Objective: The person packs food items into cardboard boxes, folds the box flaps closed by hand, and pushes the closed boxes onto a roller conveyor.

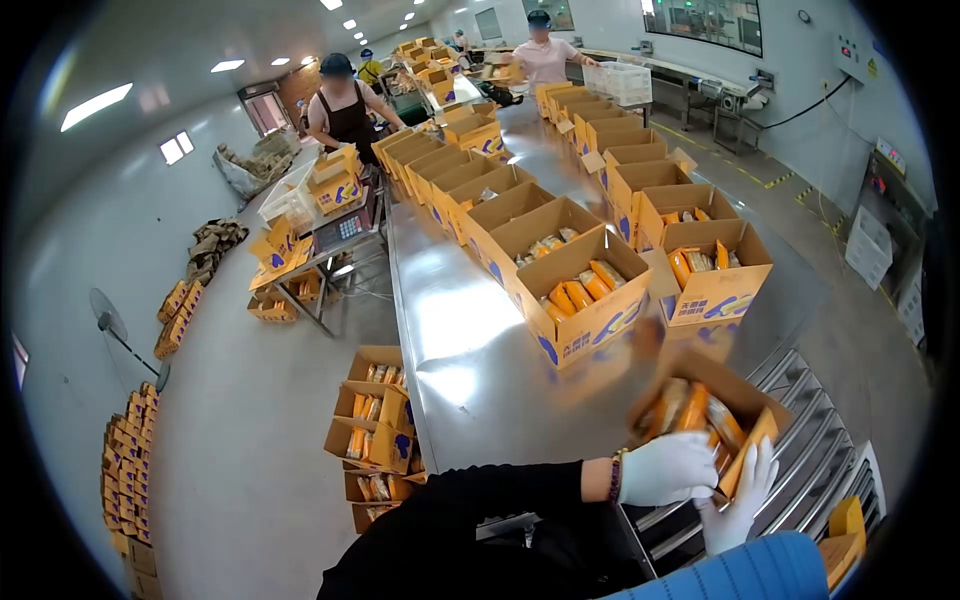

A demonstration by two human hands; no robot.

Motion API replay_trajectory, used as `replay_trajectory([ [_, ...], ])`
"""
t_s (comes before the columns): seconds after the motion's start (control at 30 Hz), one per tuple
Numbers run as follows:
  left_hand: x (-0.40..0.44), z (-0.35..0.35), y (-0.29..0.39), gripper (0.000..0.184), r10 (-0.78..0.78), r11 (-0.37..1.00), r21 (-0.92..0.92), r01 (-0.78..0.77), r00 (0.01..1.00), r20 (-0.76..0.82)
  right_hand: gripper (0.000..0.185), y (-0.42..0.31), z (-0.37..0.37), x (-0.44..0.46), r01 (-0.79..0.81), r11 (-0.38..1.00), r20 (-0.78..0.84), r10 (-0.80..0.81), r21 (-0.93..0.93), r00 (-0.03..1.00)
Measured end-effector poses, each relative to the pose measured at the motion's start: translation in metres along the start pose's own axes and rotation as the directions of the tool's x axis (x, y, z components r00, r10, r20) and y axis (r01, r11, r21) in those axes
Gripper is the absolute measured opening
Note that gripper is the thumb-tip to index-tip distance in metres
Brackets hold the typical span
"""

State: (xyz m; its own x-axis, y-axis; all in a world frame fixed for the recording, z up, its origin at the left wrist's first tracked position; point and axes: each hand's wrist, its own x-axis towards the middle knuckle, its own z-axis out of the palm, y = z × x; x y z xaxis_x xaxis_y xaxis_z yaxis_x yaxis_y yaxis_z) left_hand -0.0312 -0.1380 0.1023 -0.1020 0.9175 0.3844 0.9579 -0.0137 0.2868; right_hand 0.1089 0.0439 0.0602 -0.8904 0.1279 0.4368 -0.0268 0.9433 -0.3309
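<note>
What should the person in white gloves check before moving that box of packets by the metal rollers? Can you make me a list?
1. Gloves on both hands: ok, the left hand and right hand both wear white ones.
2. Packets in the box: ok, several show inside.
3. Box top closed: not ok, it is open.
4. Box sitting flat: cannot tell, its bottom is hidden.
5. Packets all there: cannot tell, some are hidden or blurry.
6. Rollers beside the box bare: ok, nothing sits on those showing to its right.
</note>
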Motion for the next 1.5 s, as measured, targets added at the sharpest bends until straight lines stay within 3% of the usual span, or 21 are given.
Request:
replay_trajectory([
  [0.03,0.009,-0.027,-0.002,0.013,0.058,0.996,0.070,-0.055,0.997,-0.046,0.095,0.003,0.000,-0.004,0.028,1.000,0.035,-0.029,0.007,0.999],
  [0.1,0.006,-0.045,-0.017,0.031,-0.255,0.966,-0.122,0.229,0.761,-0.596,0.074,0.025,-0.001,-0.019,0.133,0.991,0.244,-0.135,0.024,0.960],
  [0.17,0.014,-0.034,-0.048,0.036,-0.469,0.792,-0.504,0.344,0.872,-0.142,0.063,0.044,-0.002,-0.034,0.206,0.964,0.257,-0.244,0.166,0.935],
  [0.23,0.043,-0.012,-0.069,0.041,-0.422,0.868,-0.187,0.460,0.882,0.211,0.053,0.052,-0.024,-0.021,0.021,0.957,0.446,-0.154,0.290,0.881],
  [0.3,0.063,0.022,-0.086,0.041,-0.371,0.915,-0.185,0.358,0.928,-0.037,0.056,0.084,-0.007,-0.028,-0.465,0.530,0.403,0.236,0.709,0.884],
  [0.37,0.075,0.025,-0.083,0.038,-0.378,0.925,-0.047,0.378,0.926,0.020,0.075,0.056,-0.029,0.011,-0.030,0.996,0.106,0.021,0.088,0.994],
  [0.43,0.075,0.033,-0.083,0.036,-0.390,0.920,0.086,0.383,0.917,0.081,0.088,0.021,-0.038,0.042,-0.092,0.954,-0.008,0.093,-0.285,0.996],
  [0.5,0.048,0.061,-0.092,0.038,-0.544,0.839,-0.319,0.441,0.657,-0.522,0.098,0.004,-0.026,0.034,-0.216,0.956,-0.098,0.200,-0.198,0.975],
  [0.57,0.030,0.052,-0.102,0.044,-0.623,0.422,-0.837,0.348,0.782,0.012,0.107,-0.025,-0.014,-0.005,-0.318,0.930,0.065,0.334,-0.185,0.940],
  [0.7,0.066,0.076,-0.098,0.048,-0.546,0.132,-0.909,0.395,0.795,0.266,0.105,-0.002,-0.030,-0.026,-0.282,0.915,0.018,0.300,-0.290,0.954],
  [0.73,0.085,0.109,-0.083,0.051,-0.688,0.524,-0.750,0.403,0.720,-0.094,0.109,0.014,-0.036,-0.025,-0.307,0.884,-0.004,0.327,-0.354,0.945],
  [0.77,0.108,0.128,-0.056,0.056,-0.684,0.653,-0.649,0.389,0.670,-0.287,0.112,0.037,-0.040,-0.023,-0.320,0.854,-0.029,0.339,-0.411,0.940],
  [0.83,0.143,0.195,-0.008,0.066,-0.630,0.640,-0.705,0.306,0.733,-0.254,0.117,0.068,-0.046,-0.013,-0.375,0.762,-0.050,0.413,-0.528,0.910],
  [0.9,0.151,0.190,0.007,0.071,-0.213,0.549,-0.788,0.277,0.959,0.189,0.114,0.113,-0.048,-0.025,-0.481,0.691,-0.146,0.485,-0.539,0.862],
  [1.0,0.135,0.119,-0.020,0.058,-0.142,0.572,-0.689,0.446,0.881,0.452,0.110,0.097,-0.066,-0.030,-0.497,0.762,-0.120,0.496,-0.416,0.860],
  [1.07,0.111,0.079,-0.076,0.054,-0.374,0.849,-0.430,0.307,0.924,-0.080,0.112,0.103,-0.058,-0.040,-0.494,0.746,-0.137,0.488,-0.447,0.862],
  [1.17,0.085,0.018,-0.188,0.058,-0.444,0.842,-0.016,0.539,0.675,-0.589,0.109,0.102,-0.043,-0.041,-0.536,0.719,-0.174,0.517,-0.443,0.838],
  [1.23,0.075,-0.005,-0.244,0.071,-0.389,0.702,0.325,0.634,0.723,-0.571,0.104,0.096,-0.035,-0.035,-0.597,0.705,-0.221,0.558,-0.383,0.800],
  [1.3,0.077,-0.008,-0.270,0.037,-0.642,0.578,0.440,0.687,0.716,-0.274,0.104,0.103,-0.033,-0.040,-0.575,0.713,-0.218,0.536,-0.401,0.816],
  [1.47,0.120,0.011,-0.212,0.026,-0.484,0.781,0.449,0.434,0.875,-0.004,0.097,0.204,-0.036,-0.105,-0.519,0.730,-0.161,0.505,-0.444,0.848],
  [1.5,0.132,0.022,-0.195,0.028,-0.427,0.820,0.443,0.362,0.903,0.052,0.081,0.213,-0.038,-0.116,-0.525,0.679,-0.346,0.396,-0.512,0.850],
])
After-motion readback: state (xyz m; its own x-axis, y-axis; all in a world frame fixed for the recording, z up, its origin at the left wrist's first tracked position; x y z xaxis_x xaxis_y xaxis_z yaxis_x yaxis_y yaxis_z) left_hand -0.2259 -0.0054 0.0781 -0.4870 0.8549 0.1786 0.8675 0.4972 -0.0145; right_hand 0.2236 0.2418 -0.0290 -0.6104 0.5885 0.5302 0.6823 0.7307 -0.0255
